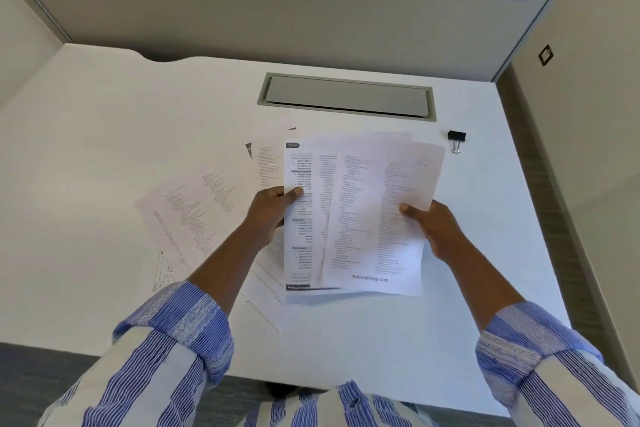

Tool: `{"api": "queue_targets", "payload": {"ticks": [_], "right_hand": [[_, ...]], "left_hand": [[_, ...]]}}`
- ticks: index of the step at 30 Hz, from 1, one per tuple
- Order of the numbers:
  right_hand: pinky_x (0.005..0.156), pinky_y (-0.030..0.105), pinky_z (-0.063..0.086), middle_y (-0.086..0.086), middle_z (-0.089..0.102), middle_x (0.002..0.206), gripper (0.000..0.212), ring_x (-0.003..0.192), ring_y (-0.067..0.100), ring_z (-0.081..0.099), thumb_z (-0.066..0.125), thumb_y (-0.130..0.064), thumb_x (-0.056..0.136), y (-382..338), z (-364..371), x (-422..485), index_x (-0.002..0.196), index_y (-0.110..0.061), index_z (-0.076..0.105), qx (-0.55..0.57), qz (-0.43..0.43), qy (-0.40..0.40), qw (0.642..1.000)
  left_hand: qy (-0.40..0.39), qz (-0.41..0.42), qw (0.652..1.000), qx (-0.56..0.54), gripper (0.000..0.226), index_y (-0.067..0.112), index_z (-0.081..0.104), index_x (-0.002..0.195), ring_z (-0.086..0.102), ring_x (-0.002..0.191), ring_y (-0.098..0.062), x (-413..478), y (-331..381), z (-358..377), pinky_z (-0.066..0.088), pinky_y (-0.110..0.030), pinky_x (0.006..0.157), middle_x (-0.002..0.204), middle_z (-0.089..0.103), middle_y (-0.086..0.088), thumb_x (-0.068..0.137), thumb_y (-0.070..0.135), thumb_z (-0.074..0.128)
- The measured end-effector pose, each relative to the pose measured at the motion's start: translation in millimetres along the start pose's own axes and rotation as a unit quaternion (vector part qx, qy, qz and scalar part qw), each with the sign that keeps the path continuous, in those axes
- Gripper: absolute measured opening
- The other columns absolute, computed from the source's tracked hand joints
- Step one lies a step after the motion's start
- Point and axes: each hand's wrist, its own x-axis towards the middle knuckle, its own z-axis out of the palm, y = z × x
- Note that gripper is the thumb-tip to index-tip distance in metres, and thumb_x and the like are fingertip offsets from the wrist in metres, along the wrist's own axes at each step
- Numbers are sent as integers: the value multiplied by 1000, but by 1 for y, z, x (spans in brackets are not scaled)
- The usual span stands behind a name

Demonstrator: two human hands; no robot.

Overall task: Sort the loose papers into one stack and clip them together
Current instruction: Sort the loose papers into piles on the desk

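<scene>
White printed papers (pixel 363 218) make an uneven fan. Fingers of the left hand (pixel 268 215) and right hand (pixel 436 229) clamp its sides.

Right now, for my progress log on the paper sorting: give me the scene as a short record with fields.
left hand: grips the left edge of the held sheets
right hand: pinches their right edge
held sheets: fanned, not squared
loose papers: several on the desk, left of and beneath the held ones
binder clip: on the desk, far right, untouched
progress: not yet one stack, not clipped
</scene>
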Motion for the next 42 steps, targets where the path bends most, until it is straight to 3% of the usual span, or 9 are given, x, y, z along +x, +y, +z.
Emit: {"api": "queue_targets", "payload": {"ticks": [9, 19, 22, 24, 27, 30, 34, 36, 42], "right_hand": [[101, 52, 52, 11, 74, 121, 36, 114, 35, 69, 75, -12, 88, 2, -29, -5, 123, -6, 68, 69, 14, 1, 998], [101, 49, 53, 15, 71, 126, 38, 114, 34, 68, 64, -6, 95, -1, 20, -17, 133, -6, 61, 24, 10, -93, 995], [91, 44, 58, 15, 72, 122, 32, 105, 31, 72, 60, -3, 97, -4, 31, -22, 128, -11, 63, -15, 7, -70, 997], [76, 35, 60, 12, 75, 117, 26, 92, 23, 75, 61, -5, 96, -9, 36, -25, 118, -17, 67, -17, 3, -45, 999], [77, 35, 61, 7, 77, 113, 23, 94, 23, 75, 63, -11, 96, -26, 40, -31, 115, -22, 68, -9, -29, -17, 999], [86, 39, 60, -1, 77, 112, 26, 102, 21, 73, 64, -16, 96, -51, 44, -40, 120, -25, 66, 3, -107, -5, 994], [79, 26, 60, -9, 75, 114, 32, 101, 11, 73, 65, -30, 91, -74, 44, -52, 123, -33, 64, 26, -191, 1, 981], [82, 30, 59, -7, 75, 113, 34, 103, 15, 72, 63, -28, 87, -70, 45, -52, 120, -33, 64, 20, -197, 20, 980], [78, 29, 50, -11, 73, 101, 34, 98, 18, 66, 48, -11, 83, -19, 55, -52, 108, -29, 64, -8, -130, 58, 990]], "left_hand": [[44, 15, 999, 10, 23, 10, 72, 115, 71, 100, -33, -1, -4, -24, 58, -48, 90, 115, 74, -13, 92, 12, 69], [-29, -5, 1000, 4, 25, 21, 75, 106, 69, 101, -27, -19, 2, 22, 56, -40, 85, 103, 78, -1, 101, 20, 51], [7, -8, 997, 79, 56, 22, 53, 142, 53, 128, -28, -22, 4, 32, 45, -46, 106, 140, 57, 0, 100, 57, 39], [28, 27, 993, 112, 67, 19, 42, 148, 43, 135, -24, -25, 4, 39, 35, -39, 106, 148, 46, -1, 98, 63, 37], [65, 124, 974, 176, 30, 10, 53, 112, 54, 108, -29, -28, 13, 45, 43, -34, 82, 112, 59, -5, 98, 36, 56], [110, 229, 949, 188, 21, 3, 52, 107, 60, 95, -33, -35, 34, 50, 50, -43, 81, 105, 61, -20, 93, 17, 58], [97, 342, 929, 104, 12, 21, 53, 105, 64, 85, 5, -56, 60, 54, 51, -12, 63, 97, 65, 19, 93, 22, 56], [104, 356, 924, 89, 13, 22, 51, 104, 64, 83, 3, -59, 56, 55, 49, -9, 61, 91, 63, 25, 92, 21, 56], [105, 257, 946, 167, 15, 6, 45, 105, 53, 69, -18, -56, -4, 62, 45, -25, 55, 89, 60, -1, 92, 2, 50]]}}
